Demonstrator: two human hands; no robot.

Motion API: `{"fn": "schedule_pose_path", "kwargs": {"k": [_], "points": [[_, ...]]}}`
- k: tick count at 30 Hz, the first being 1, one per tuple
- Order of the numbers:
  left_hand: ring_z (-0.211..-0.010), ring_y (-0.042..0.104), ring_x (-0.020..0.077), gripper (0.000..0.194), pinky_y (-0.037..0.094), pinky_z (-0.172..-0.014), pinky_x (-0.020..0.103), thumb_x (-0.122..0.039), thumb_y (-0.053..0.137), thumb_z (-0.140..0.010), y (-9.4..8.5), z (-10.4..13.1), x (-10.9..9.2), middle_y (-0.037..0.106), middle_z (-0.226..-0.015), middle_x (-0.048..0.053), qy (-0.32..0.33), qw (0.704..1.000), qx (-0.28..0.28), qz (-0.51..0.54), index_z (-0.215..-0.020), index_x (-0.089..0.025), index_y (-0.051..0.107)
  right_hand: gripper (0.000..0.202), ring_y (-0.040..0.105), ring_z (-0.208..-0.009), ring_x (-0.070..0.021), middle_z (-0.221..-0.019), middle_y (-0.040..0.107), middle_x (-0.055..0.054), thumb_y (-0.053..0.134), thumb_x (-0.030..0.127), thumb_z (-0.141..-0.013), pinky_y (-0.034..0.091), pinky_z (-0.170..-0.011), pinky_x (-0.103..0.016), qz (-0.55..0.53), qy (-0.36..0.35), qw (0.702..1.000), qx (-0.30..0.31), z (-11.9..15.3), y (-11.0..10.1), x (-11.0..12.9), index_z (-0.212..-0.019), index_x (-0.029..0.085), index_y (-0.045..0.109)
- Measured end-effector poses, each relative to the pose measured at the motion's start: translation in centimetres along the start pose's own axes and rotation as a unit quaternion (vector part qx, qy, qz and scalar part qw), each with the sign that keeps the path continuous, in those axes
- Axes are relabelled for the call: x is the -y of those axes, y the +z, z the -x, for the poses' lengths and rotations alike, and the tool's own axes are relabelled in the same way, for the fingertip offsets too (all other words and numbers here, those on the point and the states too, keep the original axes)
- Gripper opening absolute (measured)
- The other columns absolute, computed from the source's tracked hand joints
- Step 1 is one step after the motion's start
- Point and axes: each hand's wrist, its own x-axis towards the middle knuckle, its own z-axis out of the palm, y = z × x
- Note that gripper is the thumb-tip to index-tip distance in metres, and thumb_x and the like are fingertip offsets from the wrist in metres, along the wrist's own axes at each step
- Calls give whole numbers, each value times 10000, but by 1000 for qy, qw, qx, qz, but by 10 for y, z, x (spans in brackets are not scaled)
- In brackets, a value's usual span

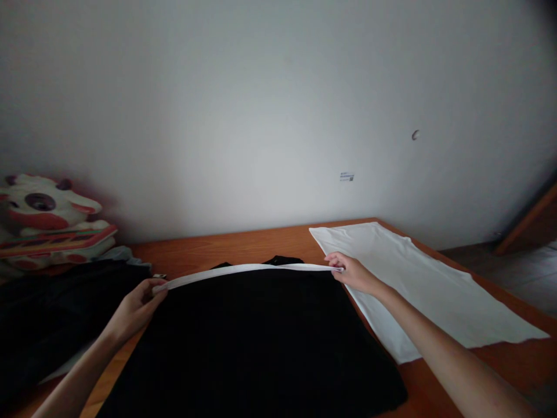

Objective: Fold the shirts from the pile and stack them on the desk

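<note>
A black garment [256, 337] with a white band along its far edge stretches across the middle of the view; its exact kind does not show. My left hand [141, 299] pinches the left end of the white band [243, 269]. At the band's right end, my right hand [348, 271] has its fingers closed on the corner. Between the two hands the band bows slightly upward. A bit of dark cloth [285, 260] pokes out behind it. The garment's near part runs out of the frame at the bottom.
To the right a white cloth [418, 278] lies spread on the wooden table [187, 249]. Dark clothes [65, 313] are heaped at the left, in front of a cow-shaped toy [52, 215] with a keyboard. A pale wall [261, 116] rises behind the table.
</note>
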Motion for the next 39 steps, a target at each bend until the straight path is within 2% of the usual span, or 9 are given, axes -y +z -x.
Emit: {"fn": "schedule_pose_path", "kwargs": {"k": [4,7,10,13,17,21,28,33,39], "points": [[-926,718,287,414,534,-845,369,-371,509,-700,4,3,3,747,-1013,95,60,974,102,-194,-1069,-200,585,392,654,-917,-197,-994,692,-59,522,56,-714,482,-856,-308,154,7,986,64,3,5,16,-1040,198,685],[-1062,685,317,491,496,-934,418,-232,510,-653,16,5,-21,735,-1119,103,123,927,171,-310,-1131,-216,621,353,637,-988,-226,-1030,682,-74,552,51,-710,458,-893,-329,267,-9,960,86,-2,18,36,-981,207,717],[-1221,604,329,570,436,-1045,466,-212,535,-648,31,9,-47,680,-1277,113,191,897,181,-355,-1208,-227,638,421,609,-1107,-279,-1148,673,-104,610,110,-719,425,-964,-390,311,-29,943,112,-5,33,58,-1123,198,694],[-1229,592,335,590,421,-1072,496,-233,560,-664,40,13,-61,662,-1294,123,222,885,211,-351,-1248,-218,643,478,597,-1155,-302,-1224,660,-118,622,146,-739,402,-1002,-426,310,-52,939,137,-6,44,72,-1213,196,663],[-1287,557,321,574,423,-1098,487,-349,547,-777,54,6,-72,614,-1387,112,238,899,263,-257,-1333,-218,601,312,613,-1153,-277,-1207,672,-99,615,244,-856,417,-1003,-402,253,-42,958,125,-7,55,80,-1158,209,684],[-1356,517,297,553,395,-1149,459,-359,431,-884,87,-13,-89,580,-1451,143,249,930,203,-177,-1383,-150,546,398,624,-1137,-281,-1213,664,-110,660,475,-896,444,-997,-408,200,-47,973,102,-4,73,83,-1176,192,663],[-1372,506,294,496,354,-1182,473,-323,363,-958,143,-23,-107,590,-1433,183,297,919,188,-177,-1344,-99,580,291,621,-1117,-261,-1152,674,-82,640,395,-936,444,-1010,-432,180,-100,978,-7,10,101,67,-1163,213,636],[-1312,568,275,549,409,-1143,442,-517,313,-1010,140,-9,-107,662,-1358,127,318,908,205,-178,-1271,-174,653,274,626,-1094,-257,-1129,673,-81,650,382,-920,457,-993,-433,167,-107,980,-26,13,103,63,-1138,217,630],[-1420,448,353,884,337,-1190,519,-770,525,-814,122,-1,-105,508,-1515,183,338,878,270,-203,-1435,-141,525,639,542,-1258,-302,-1336,598,-133,764,533,-770,391,-1098,-462,175,-153,970,69,16,88,69,-1284,190,603]]}}
